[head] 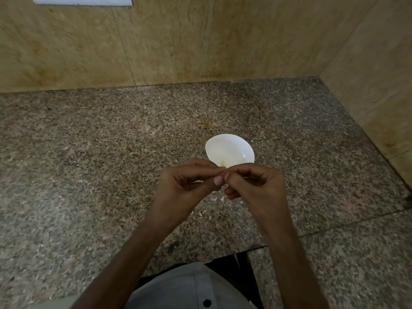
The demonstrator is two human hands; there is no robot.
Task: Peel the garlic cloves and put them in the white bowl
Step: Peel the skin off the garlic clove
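Hands together above bench (89, 152): left hand (189, 184) and right hand (252, 184), fingertips touching, both pinch garlic clove (223, 163). Clove mostly hidden, only yellowish end shows. White bowl (227, 146) just behind fingertips. Peel scraps (214, 199) on bench below hands.

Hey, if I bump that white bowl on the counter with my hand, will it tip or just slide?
It would probably slide: the white bowl looks shallow and wide, and it sits on a smooth stone counter. It is likely light, since I see only one peeled clove in it. Its glossy surface may be slippery to grip.
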